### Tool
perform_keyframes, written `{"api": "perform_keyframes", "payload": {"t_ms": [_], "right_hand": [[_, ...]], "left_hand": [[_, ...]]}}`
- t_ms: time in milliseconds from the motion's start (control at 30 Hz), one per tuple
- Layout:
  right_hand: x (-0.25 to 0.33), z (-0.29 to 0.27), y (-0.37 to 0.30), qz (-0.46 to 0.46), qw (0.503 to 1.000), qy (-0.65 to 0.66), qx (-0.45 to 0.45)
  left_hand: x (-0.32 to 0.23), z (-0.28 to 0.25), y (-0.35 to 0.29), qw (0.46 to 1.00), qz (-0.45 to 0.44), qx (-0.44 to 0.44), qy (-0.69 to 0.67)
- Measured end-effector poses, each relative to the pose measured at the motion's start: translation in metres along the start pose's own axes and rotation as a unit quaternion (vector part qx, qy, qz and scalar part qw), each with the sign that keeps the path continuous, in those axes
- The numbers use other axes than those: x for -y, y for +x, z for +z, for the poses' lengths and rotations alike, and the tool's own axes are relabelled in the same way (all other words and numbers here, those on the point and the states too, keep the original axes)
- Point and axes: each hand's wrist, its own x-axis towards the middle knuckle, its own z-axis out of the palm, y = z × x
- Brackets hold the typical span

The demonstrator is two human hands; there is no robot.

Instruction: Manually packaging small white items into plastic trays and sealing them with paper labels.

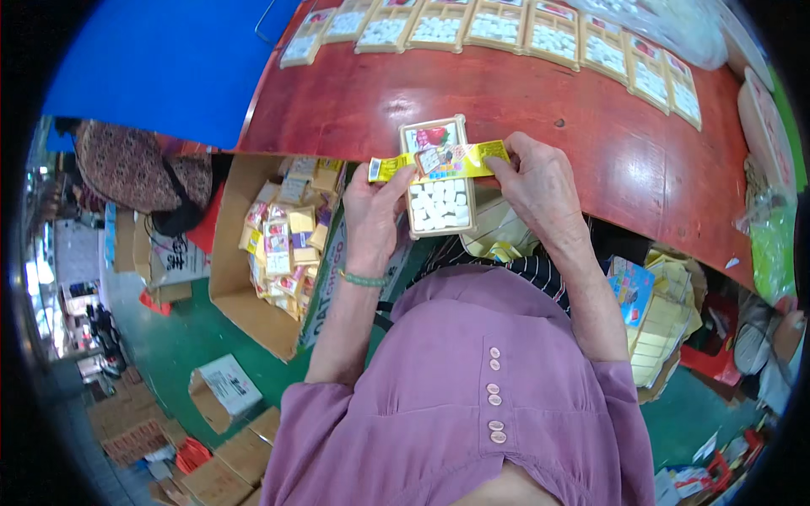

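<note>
Between my hands a yellow printed paper strip [460,160] is stretched crosswise over a small tan tray [471,221]. White block-shaped pieces [439,205] fill the tray's near part, and a card with a red picture [434,135] lies in its far part. My left hand [374,201] pinches the strip near its left end, thumb on top. At the other end, the thumb and fingers of my right hand [537,174] grip the strip. The tray sits at the near edge of the red table; whether my fingers also bear it underneath is hidden.
Several similar filled trays [498,27] stand in a row across the far side of the red table [354,101]. A cardboard box [232,253] of banded packs stands below at left. Yellow paper strips [662,329] lie in a box at right. Clear plastic bags [675,29] are at the far right.
</note>
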Motion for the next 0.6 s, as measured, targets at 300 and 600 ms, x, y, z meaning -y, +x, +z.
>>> {"api": "perform_keyframes", "payload": {"t_ms": [300,600], "right_hand": [[-0.007,-0.015,-0.03,0.103,0.934,0.317,0.125],[-0.023,-0.014,-0.054,0.088,0.719,0.643,0.249]], "left_hand": [[-0.001,0.006,-0.015,0.985,0.019,0.077,-0.15],[0.0,0.028,-0.035,0.959,-0.069,0.212,-0.173]]}}
